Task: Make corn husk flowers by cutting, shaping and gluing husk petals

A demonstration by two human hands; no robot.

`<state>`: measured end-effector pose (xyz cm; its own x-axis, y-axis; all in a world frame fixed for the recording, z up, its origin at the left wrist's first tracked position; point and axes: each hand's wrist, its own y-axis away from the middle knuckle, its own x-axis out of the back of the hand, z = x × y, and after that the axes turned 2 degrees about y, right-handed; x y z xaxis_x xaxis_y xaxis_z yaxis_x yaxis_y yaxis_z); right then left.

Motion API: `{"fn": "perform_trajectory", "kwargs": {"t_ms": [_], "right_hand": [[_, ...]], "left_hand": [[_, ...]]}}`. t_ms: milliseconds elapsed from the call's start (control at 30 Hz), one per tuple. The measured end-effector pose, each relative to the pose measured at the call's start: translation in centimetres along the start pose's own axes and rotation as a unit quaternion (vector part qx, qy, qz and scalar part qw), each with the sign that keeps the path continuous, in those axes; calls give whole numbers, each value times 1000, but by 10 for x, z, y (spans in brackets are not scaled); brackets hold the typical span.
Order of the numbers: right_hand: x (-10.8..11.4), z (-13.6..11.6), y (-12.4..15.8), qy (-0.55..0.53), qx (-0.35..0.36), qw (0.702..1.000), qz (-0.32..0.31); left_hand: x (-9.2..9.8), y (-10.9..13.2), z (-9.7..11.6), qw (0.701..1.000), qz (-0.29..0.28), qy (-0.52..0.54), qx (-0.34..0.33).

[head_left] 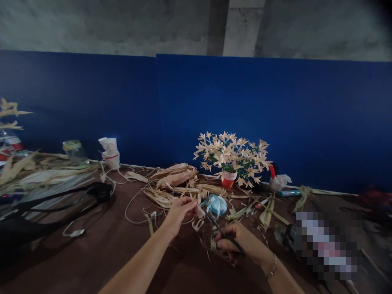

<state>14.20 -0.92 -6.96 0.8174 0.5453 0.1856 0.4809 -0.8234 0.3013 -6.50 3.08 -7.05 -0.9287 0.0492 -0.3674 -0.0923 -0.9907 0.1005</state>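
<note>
My left hand (183, 211) pinches a small pale piece of corn husk (199, 211) between thumb and fingertips. My right hand (235, 239) is closed around dark-handled scissors (228, 237). Their blades point up and left, close to the husk piece; whether they touch it, I cannot tell. Behind the hands lies a roll of light blue ribbon (217, 205). Dried corn husks (176, 177) are heaped beyond my left hand, and husk scraps lie under and around both hands.
Pale husk flowers stand in a red-and-white cup (228, 179) before a blue partition (214, 98). A white cable (130, 204) loops across the brown table (122, 253). At left are a black bag strap (98, 192), a glass jar (75, 151) and a tissue-filled cup (110, 157).
</note>
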Motion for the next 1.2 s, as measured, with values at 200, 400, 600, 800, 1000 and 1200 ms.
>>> {"fn": "perform_trajectory", "kwargs": {"t_ms": [200,400,600,800,1000,1200], "right_hand": [[2,2,-1,-11,-5,999,-38],[4,2,1,-51,1,997,-53],[3,5,-1,-55,-6,997,-51],[2,5,-3,-40,3,997,-60],[0,2,-3,-42,7,997,-67],[0,6,-4,-55,4,996,-68]], "left_hand": [[-3,4,2,1000,-15,0,5],[-1,2,1,1000,-4,5,9],[0,2,-1,1000,-23,-7,11],[6,-3,-6,998,-56,-22,24],[6,-2,-6,997,-63,-31,33],[4,-1,-5,997,-59,-29,46]]}}
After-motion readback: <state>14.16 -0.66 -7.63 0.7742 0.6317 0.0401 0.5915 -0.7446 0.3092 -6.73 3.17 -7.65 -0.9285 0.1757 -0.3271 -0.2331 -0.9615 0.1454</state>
